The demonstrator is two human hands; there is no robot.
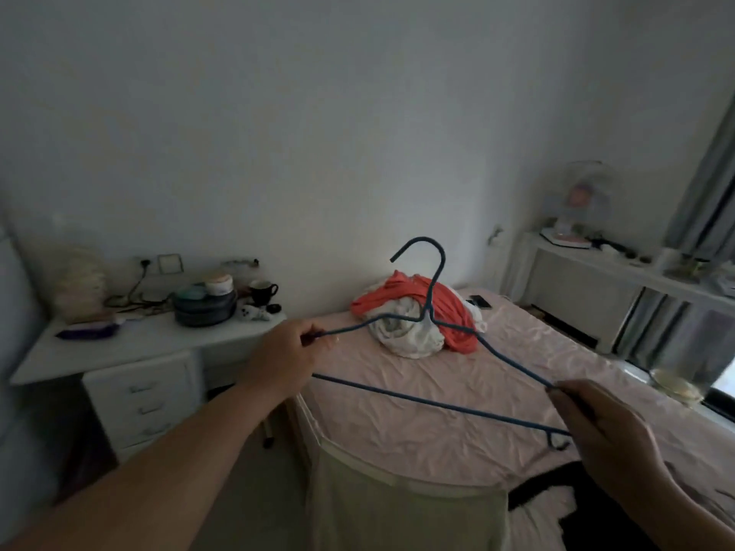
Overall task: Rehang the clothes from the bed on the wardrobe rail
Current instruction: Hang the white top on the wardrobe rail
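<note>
Two hands hold a blue wire hanger (431, 312) mid-frame above the bed (517, 391): the left hand (284, 355) pinches its left end, the right hand (596, 419) grips its right corner. Beyond it, a heap of orange and white clothes (417, 316) lies on the bed. At left stands a cluttered white table (131, 344).

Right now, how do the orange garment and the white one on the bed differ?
The orange garment drapes over the top and right of the pile; the white garment is bunched beneath, towards the front. Orange is vivid; white is pale and crumpled. Both lie unhung on the pink bed.
</note>
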